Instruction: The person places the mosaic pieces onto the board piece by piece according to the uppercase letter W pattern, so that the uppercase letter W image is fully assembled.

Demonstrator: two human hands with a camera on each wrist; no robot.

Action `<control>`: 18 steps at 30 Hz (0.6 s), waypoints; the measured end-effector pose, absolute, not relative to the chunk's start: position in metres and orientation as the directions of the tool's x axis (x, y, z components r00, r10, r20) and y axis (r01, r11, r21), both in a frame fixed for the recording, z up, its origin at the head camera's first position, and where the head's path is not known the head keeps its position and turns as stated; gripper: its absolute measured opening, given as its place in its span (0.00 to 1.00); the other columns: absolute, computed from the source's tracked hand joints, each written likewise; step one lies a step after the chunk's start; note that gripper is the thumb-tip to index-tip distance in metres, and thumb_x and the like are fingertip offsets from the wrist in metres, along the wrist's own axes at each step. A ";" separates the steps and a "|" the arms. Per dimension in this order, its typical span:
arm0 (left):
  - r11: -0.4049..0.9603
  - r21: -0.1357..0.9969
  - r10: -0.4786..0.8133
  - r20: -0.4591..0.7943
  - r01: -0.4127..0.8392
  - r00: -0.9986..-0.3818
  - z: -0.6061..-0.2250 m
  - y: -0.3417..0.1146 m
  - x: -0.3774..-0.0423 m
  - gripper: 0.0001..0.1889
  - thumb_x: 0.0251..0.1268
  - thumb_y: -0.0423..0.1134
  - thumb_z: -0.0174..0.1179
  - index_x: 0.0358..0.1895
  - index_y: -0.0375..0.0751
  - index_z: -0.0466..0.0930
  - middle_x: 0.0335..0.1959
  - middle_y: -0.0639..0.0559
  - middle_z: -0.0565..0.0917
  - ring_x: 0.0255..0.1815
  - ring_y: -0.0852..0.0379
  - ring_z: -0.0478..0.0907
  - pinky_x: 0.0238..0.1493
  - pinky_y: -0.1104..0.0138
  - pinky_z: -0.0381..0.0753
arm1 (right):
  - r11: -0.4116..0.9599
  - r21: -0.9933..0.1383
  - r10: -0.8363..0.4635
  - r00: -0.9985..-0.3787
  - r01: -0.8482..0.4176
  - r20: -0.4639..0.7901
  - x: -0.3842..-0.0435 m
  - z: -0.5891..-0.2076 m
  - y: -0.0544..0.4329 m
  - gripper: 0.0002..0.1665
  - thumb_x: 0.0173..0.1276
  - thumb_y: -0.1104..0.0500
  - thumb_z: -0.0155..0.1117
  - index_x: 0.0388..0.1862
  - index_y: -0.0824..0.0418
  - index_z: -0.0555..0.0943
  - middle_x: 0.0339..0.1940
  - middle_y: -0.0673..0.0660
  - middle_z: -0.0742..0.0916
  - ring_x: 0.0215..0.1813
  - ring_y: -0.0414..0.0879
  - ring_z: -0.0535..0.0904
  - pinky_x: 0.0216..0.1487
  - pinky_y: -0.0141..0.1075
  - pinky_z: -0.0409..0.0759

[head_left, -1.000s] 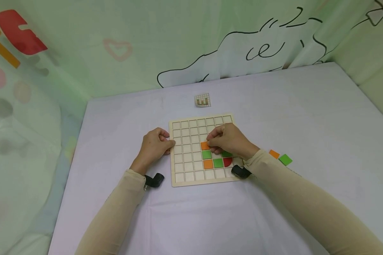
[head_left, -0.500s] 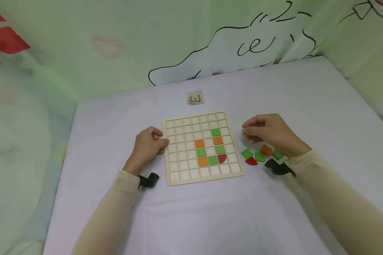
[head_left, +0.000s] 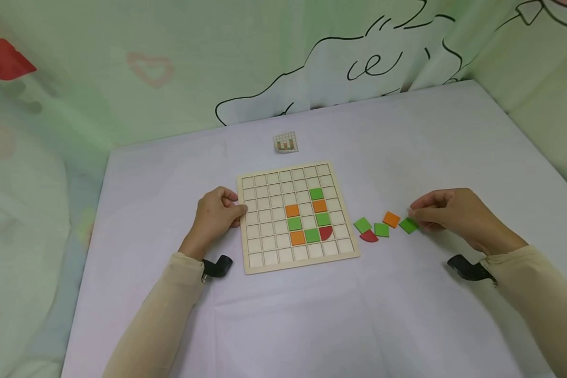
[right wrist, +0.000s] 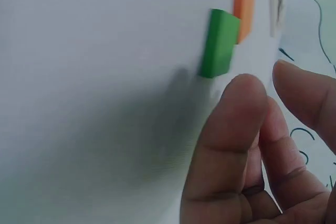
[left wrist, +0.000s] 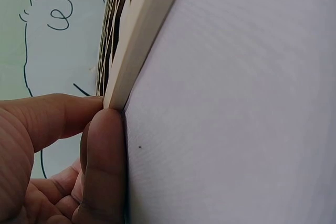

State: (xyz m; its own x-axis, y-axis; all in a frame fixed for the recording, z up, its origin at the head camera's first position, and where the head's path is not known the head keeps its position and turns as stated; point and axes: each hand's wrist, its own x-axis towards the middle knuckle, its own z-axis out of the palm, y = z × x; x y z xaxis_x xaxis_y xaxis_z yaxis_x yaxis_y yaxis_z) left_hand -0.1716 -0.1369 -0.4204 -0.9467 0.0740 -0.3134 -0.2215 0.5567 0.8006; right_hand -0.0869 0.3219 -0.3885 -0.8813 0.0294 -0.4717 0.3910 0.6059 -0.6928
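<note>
A square wooden grid board (head_left: pixel 302 266) lies on the table. In it several green and orange square tiles and a red rounded tile (head_left: pixel 326 232) form a U shape. My left hand (head_left: pixel 214 212) pinches the board's left edge; in the left wrist view its thumb is on the rim and a finger against the side. My right hand (head_left: pixel 458 215) is beside a loose green tile (head_left: pixel 408 226). The right wrist view shows a gap between thumb and fingers with nothing held, just short of that tile. An orange tile (head_left: pixel 391 219) lies close to it.
Two more green tiles, one at the front (head_left: pixel 381 230), and a red quarter-round tile (head_left: pixel 369 237) lie right of the board. Beyond the board is a small card (head_left: pixel 285 142) with a printed grid pattern. A patterned curtain (head_left: pixel 170 105) hangs behind the white-covered table.
My right hand has left the board and moved right, past the loose tiles to the far green one. The left hand keeps its place on the board. The head view has shifted slightly.
</note>
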 end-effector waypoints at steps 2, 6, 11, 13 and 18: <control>0.554 0.801 0.068 -0.315 -0.227 -0.947 -0.420 -0.137 -0.172 0.16 0.67 0.34 0.69 0.53 0.34 0.76 0.38 0.45 0.77 0.27 0.58 0.83 0.32 0.70 0.89 | 0.639 -0.666 0.032 -0.878 0.385 -0.477 -0.083 -0.391 0.323 0.28 0.71 0.44 0.72 0.59 0.64 0.82 0.37 0.47 0.89 0.37 0.42 0.84 0.42 0.30 0.81; 0.549 0.804 0.067 -0.315 -0.228 -0.947 -0.421 -0.136 -0.173 0.16 0.67 0.34 0.70 0.53 0.34 0.76 0.38 0.44 0.77 0.27 0.58 0.83 0.32 0.70 0.89 | 0.696 -0.626 0.033 -0.887 0.351 -0.461 -0.078 -0.395 0.322 0.32 0.69 0.40 0.73 0.61 0.62 0.83 0.39 0.48 0.90 0.39 0.40 0.82 0.40 0.31 0.79; 0.556 0.803 0.077 -0.305 -0.213 -0.949 -0.422 -0.135 -0.173 0.16 0.67 0.33 0.70 0.51 0.34 0.76 0.36 0.44 0.77 0.26 0.58 0.83 0.32 0.69 0.89 | 0.749 -0.593 0.030 -0.909 0.296 -0.415 -0.076 -0.397 0.316 0.32 0.68 0.40 0.74 0.59 0.62 0.83 0.42 0.51 0.89 0.40 0.40 0.81 0.39 0.30 0.79; 0.562 0.800 0.078 -0.303 -0.210 -0.950 -0.422 -0.136 -0.173 0.15 0.67 0.34 0.70 0.51 0.34 0.76 0.36 0.44 0.77 0.26 0.58 0.83 0.31 0.70 0.89 | 0.756 -0.590 0.030 -0.916 0.283 -0.400 -0.076 -0.398 0.313 0.30 0.68 0.42 0.75 0.57 0.63 0.84 0.41 0.52 0.88 0.40 0.40 0.79 0.37 0.31 0.79; 0.562 0.801 0.076 -0.299 -0.206 -0.951 -0.422 -0.137 -0.173 0.15 0.67 0.34 0.70 0.50 0.34 0.76 0.35 0.44 0.78 0.25 0.58 0.83 0.31 0.69 0.89 | 0.755 -0.596 0.026 -0.920 0.274 -0.390 -0.077 -0.397 0.308 0.26 0.67 0.47 0.76 0.53 0.65 0.84 0.38 0.53 0.85 0.38 0.40 0.77 0.35 0.30 0.77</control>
State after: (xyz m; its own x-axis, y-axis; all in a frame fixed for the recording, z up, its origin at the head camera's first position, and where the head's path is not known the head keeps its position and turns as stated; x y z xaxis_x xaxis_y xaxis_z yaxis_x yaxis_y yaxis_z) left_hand -0.1728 -0.1372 -0.4224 -0.9513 0.0763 -0.2986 -0.2063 0.5622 0.8009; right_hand -0.0770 0.3080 -0.3974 -0.9204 0.0261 -0.3900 0.2739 0.7549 -0.5959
